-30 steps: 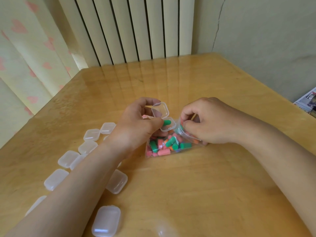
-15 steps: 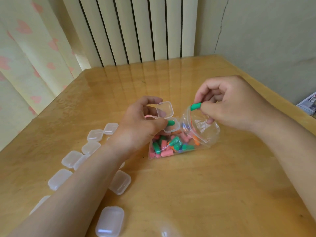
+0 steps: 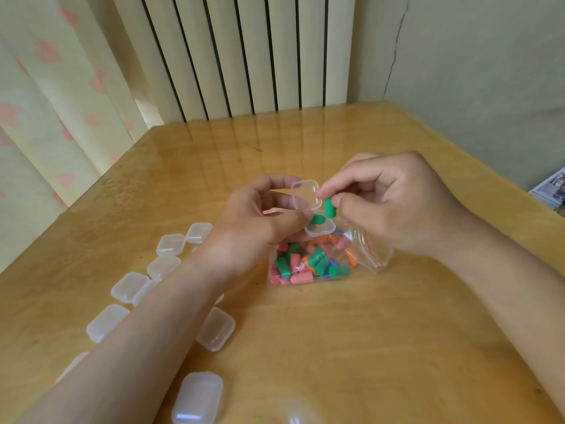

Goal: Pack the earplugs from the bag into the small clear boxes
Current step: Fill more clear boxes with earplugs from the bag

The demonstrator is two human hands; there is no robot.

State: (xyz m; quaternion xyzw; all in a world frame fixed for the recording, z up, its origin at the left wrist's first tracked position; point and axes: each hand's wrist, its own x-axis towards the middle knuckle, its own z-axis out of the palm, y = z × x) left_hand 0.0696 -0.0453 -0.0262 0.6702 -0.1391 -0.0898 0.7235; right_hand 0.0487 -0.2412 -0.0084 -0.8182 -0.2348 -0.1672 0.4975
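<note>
Her right hand (image 3: 394, 206) pinches a green earplug (image 3: 329, 207) just above the open clear box (image 3: 318, 228), which the left hand (image 3: 260, 228) grips, fingers curled round it

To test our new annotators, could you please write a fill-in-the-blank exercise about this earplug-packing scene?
The right hand pinches a ____ foam earplug.
The left hand holds a small clear plastic box whose hinged lid is ____.
The clear plastic bag of coloured earplugs lies on the wooden ____.
Missing words: green; open; table.
</note>
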